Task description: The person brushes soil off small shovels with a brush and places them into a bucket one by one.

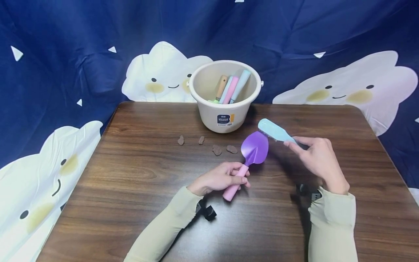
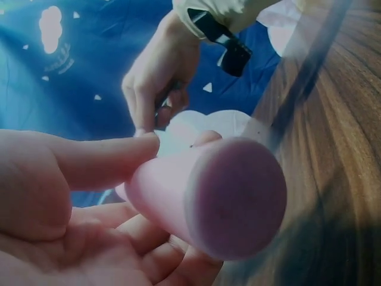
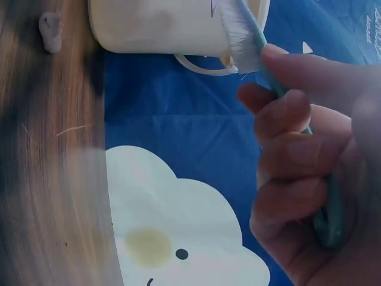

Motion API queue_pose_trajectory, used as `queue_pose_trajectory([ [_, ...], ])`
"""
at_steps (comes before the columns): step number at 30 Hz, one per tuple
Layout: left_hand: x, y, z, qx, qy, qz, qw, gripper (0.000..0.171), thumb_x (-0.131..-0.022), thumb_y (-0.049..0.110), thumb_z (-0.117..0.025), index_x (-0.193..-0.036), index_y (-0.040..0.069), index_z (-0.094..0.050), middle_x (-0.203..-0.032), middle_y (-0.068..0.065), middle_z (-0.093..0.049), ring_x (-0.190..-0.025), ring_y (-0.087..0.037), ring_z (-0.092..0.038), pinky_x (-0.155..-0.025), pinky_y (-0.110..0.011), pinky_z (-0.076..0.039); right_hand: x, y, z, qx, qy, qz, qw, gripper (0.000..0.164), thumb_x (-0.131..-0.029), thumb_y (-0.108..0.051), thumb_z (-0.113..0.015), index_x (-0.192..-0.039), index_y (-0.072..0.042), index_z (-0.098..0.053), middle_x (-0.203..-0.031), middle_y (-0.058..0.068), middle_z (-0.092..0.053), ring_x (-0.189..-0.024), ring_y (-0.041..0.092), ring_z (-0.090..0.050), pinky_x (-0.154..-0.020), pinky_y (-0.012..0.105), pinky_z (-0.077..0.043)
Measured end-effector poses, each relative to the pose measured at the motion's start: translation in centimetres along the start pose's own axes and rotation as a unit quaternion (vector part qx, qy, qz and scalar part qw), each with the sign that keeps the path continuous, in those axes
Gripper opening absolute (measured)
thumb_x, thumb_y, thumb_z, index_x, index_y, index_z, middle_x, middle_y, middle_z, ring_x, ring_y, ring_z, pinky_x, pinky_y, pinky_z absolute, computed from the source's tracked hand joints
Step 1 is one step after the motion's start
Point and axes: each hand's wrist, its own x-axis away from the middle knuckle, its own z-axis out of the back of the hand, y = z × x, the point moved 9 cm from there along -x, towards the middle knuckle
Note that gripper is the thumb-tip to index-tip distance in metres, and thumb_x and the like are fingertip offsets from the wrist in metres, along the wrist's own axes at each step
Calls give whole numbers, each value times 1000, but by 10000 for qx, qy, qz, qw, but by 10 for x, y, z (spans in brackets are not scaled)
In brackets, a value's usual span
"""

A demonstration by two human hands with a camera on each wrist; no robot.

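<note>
My left hand (image 1: 219,177) grips a small garden trowel (image 1: 254,147) by its pink handle, the purple blade tilted up and pointing away above the table. Seen from the left wrist, the rounded end of the handle (image 2: 238,199) faces the camera, with thumb and fingers around it. My right hand (image 1: 319,156) holds a light blue brush (image 1: 274,130) by its handle. The brush head lies at the upper right edge of the blade; whether the bristles touch it I cannot tell. White bristles (image 3: 241,39) show in the right wrist view, and the fingers curl around the handle.
A beige bucket (image 1: 222,116) stands at the back of the wooden table (image 1: 147,171), with several tool handles (image 1: 231,89) leaning inside. Several small brown stone-like lumps (image 1: 217,150) lie in front of it. A blue cloth (image 1: 262,32) with white clouds hangs behind.
</note>
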Motion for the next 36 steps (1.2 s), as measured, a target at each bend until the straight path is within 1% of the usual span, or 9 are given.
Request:
queue_pose_trajectory([
  [4,2,3,5,238,-2,-36,9997,33,-95,1,-54,-125,-11,-47,-111,-33,-64,-75,-20,-66,-70,-26,-56,2,-5,-5,-524,-156,5,9985,29,-85,-30,-74,-102,-7,-76,-93,14,-75,-68,-7,-53,-66,9,-40],
  [6,3,4,7,328,-21,-63,9994,34,-96,2,-52,-126,-11,-45,-113,-33,-63,-72,-16,-63,-67,-23,-54,4,-9,-11,-840,-399,11,9957,25,-83,-27,-76,-101,-10,-77,-96,11,-75,-74,-10,-56,-69,8,-43],
  [9,4,6,10,424,-101,-127,9990,33,-97,3,-51,-126,-11,-44,-114,-34,-62,-72,-15,-63,-66,-23,-52,7,-14,-26,-1315,-1046,28,9858,21,-83,-23,-77,-100,-11,-76,-89,8,-74,-70,-1,-60,-63,14,-48],
  [12,5,6,11,489,-176,-156,9985,32,-97,4,-50,-125,-11,-43,-116,-36,-60,-73,-14,-62,-67,-23,-52,9,-19,-40,-1572,-1613,94,9743,20,-84,-22,-76,-101,-11,-75,-81,6,-70,-62,9,-60,-57,20,-49],
  [16,5,5,10,473,-285,-121,9984,32,-98,4,-49,-125,-12,-41,-118,-39,-57,-74,-14,-62,-66,-23,-52,10,-20,-49,-1676,-1915,145,9670,22,-85,-22,-75,-103,-9,-74,-81,7,-69,-60,12,-60,-56,22,-51],
  [26,6,3,10,257,-321,-17,9992,28,-97,2,-50,-119,-12,-43,-115,-38,-59,-74,-18,-61,-65,-23,-52,9,-8,-53,-1712,-2076,-35,9631,23,-88,-22,-72,-106,-8,-73,-75,7,-66,-61,16,-63,-57,25,-54],
  [30,6,2,8,182,-402,-31,9990,27,-97,1,-50,-119,-12,-43,-114,-36,-61,-75,-19,-60,-65,-23,-52,8,2,-51,-1580,-1930,-371,9677,30,-87,-27,-73,-110,-7,-72,-77,7,-67,-61,18,-64,-51,25,-49],
  [33,6,2,7,165,-449,-33,9988,27,-97,0,-49,-120,-12,-43,-113,-36,-61,-75,-19,-60,-66,-22,-52,7,10,-47,-1437,-1754,-633,9719,35,-87,-32,-72,-112,-8,-72,-76,8,-67,-59,14,-63,-45,26,-42],
  [36,7,0,5,202,-499,30,9985,28,-97,0,-49,-121,-13,-42,-115,-38,-59,-74,-18,-60,-67,-23,-52,5,14,-40,-1247,-1468,-700,9788,37,-87,-34,-72,-112,-7,-72,-73,8,-67,-54,10,-60,-41,26,-38],
])
